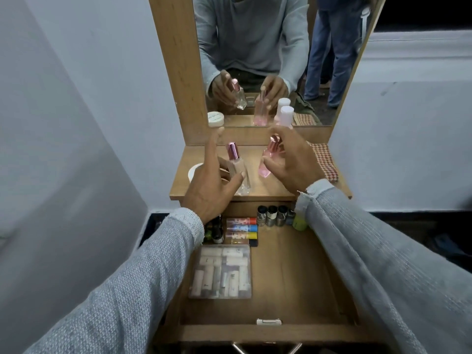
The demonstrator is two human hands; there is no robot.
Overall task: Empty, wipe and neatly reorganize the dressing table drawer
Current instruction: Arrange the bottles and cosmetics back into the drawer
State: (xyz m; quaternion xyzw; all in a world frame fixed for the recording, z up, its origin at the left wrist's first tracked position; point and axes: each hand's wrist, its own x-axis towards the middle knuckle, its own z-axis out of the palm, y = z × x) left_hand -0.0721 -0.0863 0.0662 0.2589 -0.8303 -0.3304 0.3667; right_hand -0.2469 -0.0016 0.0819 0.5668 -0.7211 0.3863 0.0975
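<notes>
The wooden drawer (293, 277) is pulled open below the dressing table top (270, 187). My left hand (212, 190) grips a clear perfume bottle (238, 169) with a pink cap, its base on the table top. My right hand (291, 159) holds a pink perfume bottle (268, 159) with a pink cap, also over the table top. Inside the drawer lie a clear plastic case of small tubes (221, 272), three colour-tipped sticks (241, 228), a row of small dark-capped bottles (272, 215) and a green bottle (299, 223).
On the table top sit a white jar (194, 171) at the left, a white-capped bottle (286, 116) by the mirror (255, 60) and a checked cloth (325, 162) at the right. The mirror reflects me and another person's legs. White walls flank the table.
</notes>
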